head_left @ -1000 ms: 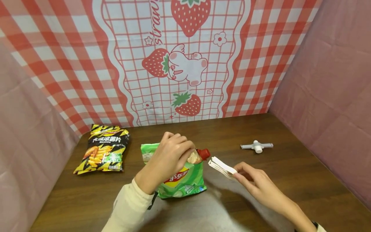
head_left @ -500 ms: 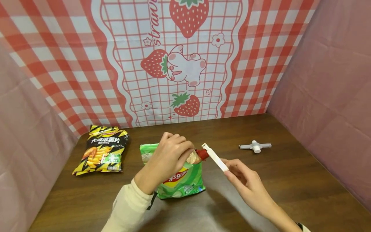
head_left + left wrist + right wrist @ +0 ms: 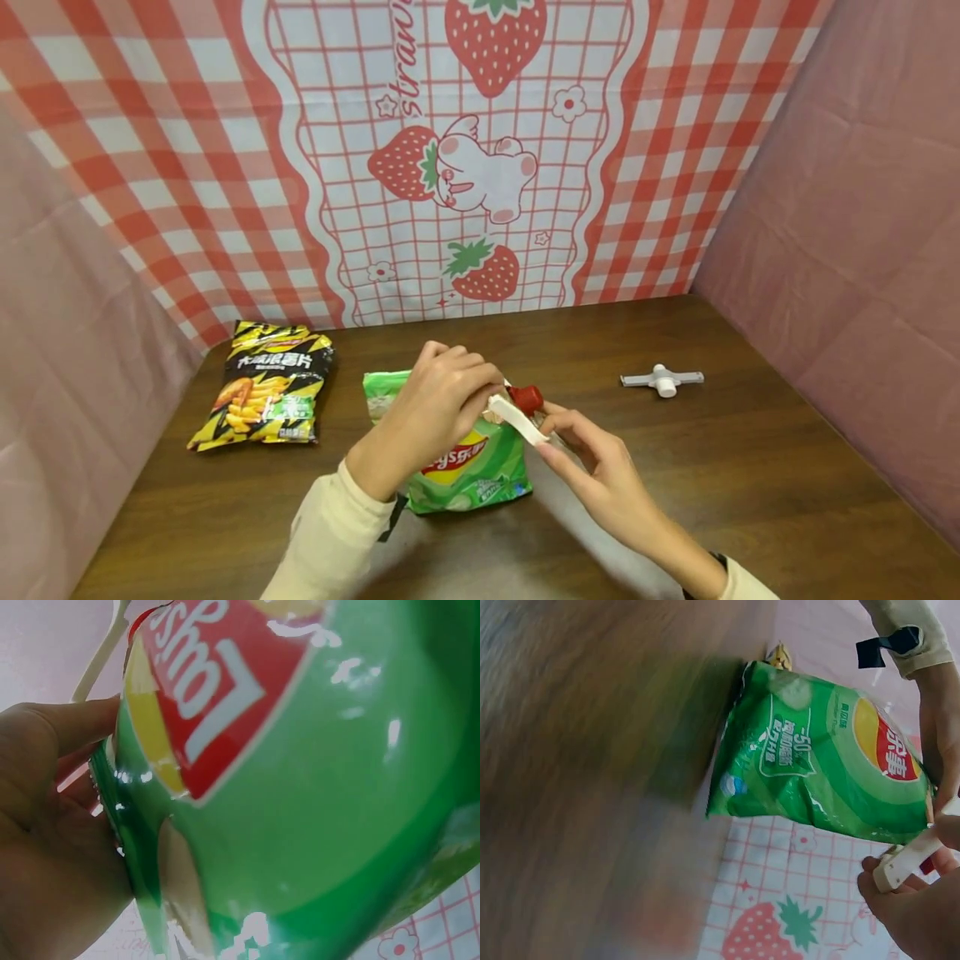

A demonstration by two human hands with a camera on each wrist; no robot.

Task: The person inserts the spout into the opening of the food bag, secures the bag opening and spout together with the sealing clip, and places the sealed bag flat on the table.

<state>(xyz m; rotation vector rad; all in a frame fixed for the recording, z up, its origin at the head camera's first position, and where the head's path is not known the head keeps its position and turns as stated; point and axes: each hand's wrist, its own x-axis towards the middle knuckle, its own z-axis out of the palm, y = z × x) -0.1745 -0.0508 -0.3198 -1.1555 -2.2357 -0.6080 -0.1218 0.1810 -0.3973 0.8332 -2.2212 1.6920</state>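
Observation:
A green bag of potato chips (image 3: 480, 467) stands on the table. My left hand (image 3: 446, 400) pinches its gathered top, and the left wrist view shows the fingers and thumb (image 3: 82, 724) on the bag's edge. At the top right, a red folded corner (image 3: 527, 399) sticks out past that hand. A long white bag clip (image 3: 519, 419) is held between the thumb and fingers of my right hand (image 3: 600, 475). The clip lies at the bag's top beside the red corner, its far end close to the left hand. Whether its arms are around the bag cannot be told.
A black and yellow chip bag (image 3: 266, 383) lies at the back left. At the right lies a grey-white clip with a round white spout (image 3: 663, 381). A checked strawberry cloth (image 3: 480, 167) hangs behind the brown wooden table (image 3: 750, 467), with pink cloth at both sides.
My right hand has moved left, bringing the white clip from beyond the red corner up to the bag's top near the left hand. The left hand has stayed in place.

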